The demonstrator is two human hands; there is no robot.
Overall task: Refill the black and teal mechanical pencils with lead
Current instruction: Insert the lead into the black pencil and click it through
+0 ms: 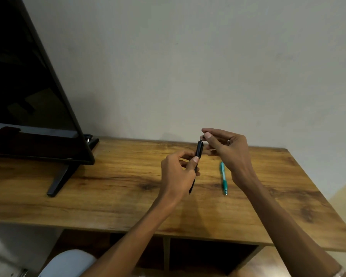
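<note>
My left hand (177, 172) grips the black mechanical pencil (198, 151) around its middle and holds it nearly upright above the wooden table (108, 188), tip down. My right hand (226, 146) pinches the pencil's top end between thumb and forefinger; what it pinches there is too small to tell. The teal mechanical pencil (223, 177) lies flat on the table just right of my left hand, under my right wrist, with its tip toward me.
A black monitor (28, 96) on a stand (58, 180) fills the left side. A plain wall rises right behind the table. Open shelf compartments (208, 254) sit under the tabletop, and a pale rounded object (68, 262) shows at the bottom left.
</note>
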